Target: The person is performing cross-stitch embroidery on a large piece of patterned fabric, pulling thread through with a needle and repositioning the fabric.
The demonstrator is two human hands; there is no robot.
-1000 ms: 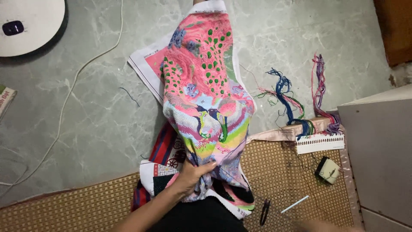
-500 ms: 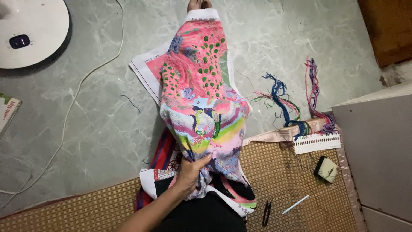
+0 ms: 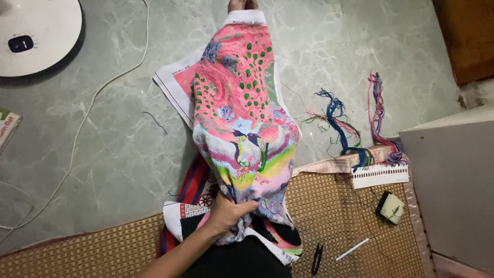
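Where the embroidered cloth [image 3: 242, 123] bunches at 6 o'clock, the left hand [image 3: 229, 213] clamps it, fingers closed. Thread bundles [image 3: 355, 134] lie at 3 o'clock. The right hand is out of view.

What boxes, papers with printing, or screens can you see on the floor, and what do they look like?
Printed packet: far left edge on the grey floor, flat, pale with green and red, mostly cut off.
Pattern sheet: under the pink embroidered cloth, white paper with a pink picture.
Thread card: right, on the woven mat's edge, long white strip holding coloured threads.
No screens show.
The left hand grips the cloth.
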